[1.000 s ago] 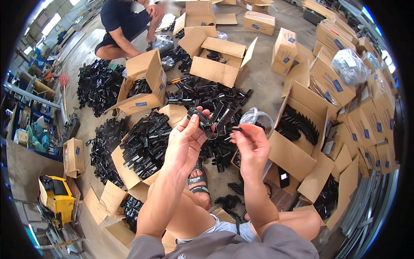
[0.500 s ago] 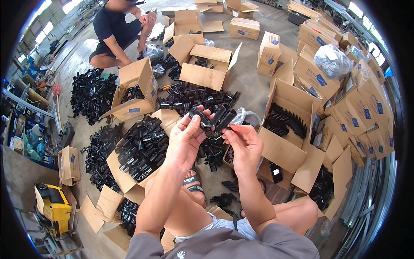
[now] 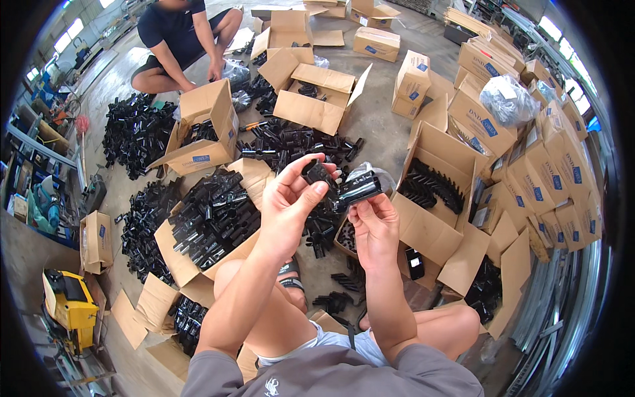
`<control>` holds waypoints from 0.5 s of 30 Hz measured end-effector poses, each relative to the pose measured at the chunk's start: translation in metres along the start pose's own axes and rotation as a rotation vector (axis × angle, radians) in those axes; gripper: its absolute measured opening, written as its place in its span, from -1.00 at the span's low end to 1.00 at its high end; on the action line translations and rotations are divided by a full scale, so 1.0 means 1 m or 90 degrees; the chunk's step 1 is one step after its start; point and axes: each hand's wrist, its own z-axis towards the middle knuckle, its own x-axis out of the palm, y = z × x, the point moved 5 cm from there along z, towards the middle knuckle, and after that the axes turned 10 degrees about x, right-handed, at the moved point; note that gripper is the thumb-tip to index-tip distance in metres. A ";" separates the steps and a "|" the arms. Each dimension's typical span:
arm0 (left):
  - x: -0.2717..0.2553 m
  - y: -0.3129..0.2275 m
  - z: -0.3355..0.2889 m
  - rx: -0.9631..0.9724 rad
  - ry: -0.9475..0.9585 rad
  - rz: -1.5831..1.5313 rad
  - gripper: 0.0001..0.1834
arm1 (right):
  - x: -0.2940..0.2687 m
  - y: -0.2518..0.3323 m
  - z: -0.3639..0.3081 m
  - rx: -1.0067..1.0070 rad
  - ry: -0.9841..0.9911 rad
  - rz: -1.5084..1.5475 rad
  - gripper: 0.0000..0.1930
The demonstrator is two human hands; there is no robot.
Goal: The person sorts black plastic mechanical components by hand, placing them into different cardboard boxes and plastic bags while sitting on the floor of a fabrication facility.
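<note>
Above my lap, my left hand (image 3: 291,202) is closed round a black tube-shaped fitting (image 3: 317,173), thumb laid across it. With thumb and fingertips, my right hand (image 3: 375,228) pinches a glossy black tubular piece (image 3: 360,188) from below. The two pieces meet between my hands; whether they are joined or one part I cannot tell. Beneath and beyond them spreads a heap of similar black fittings (image 3: 291,142). An open carton (image 3: 433,228) to the right holds black fittings (image 3: 430,185) stacked in curved rows.
A box of black fittings (image 3: 215,221) stands at the left, beside loose piles (image 3: 142,132). Another person (image 3: 178,40) squats at the far left by an open carton (image 3: 202,159). Cartons (image 3: 542,172) are stacked at right, above long metal profiles (image 3: 562,304). A yellow machine (image 3: 71,304) sits lower left.
The black pieces have turned between my hands, the right one now lying nearly level. The other person has leaned forward, an arm reaching down. The whole view has shifted slightly.
</note>
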 end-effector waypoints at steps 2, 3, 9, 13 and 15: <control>0.006 -0.004 -0.002 0.056 0.047 0.011 -0.46 | 0.002 -0.002 -0.003 0.016 0.000 0.018 -0.86; 0.006 -0.006 -0.003 0.055 0.044 0.010 -0.46 | 0.005 -0.004 -0.004 0.037 0.007 0.069 -0.86; 0.012 -0.009 -0.007 0.073 0.131 0.033 -0.45 | -0.008 -0.018 -0.007 0.118 0.133 0.186 -0.84; 0.012 -0.014 -0.009 0.084 0.131 0.098 -0.46 | -0.012 -0.016 -0.014 0.109 0.115 0.163 -0.84; 0.010 -0.014 -0.006 0.144 0.180 0.240 -0.46 | -0.005 -0.009 -0.020 0.113 0.094 0.158 -0.82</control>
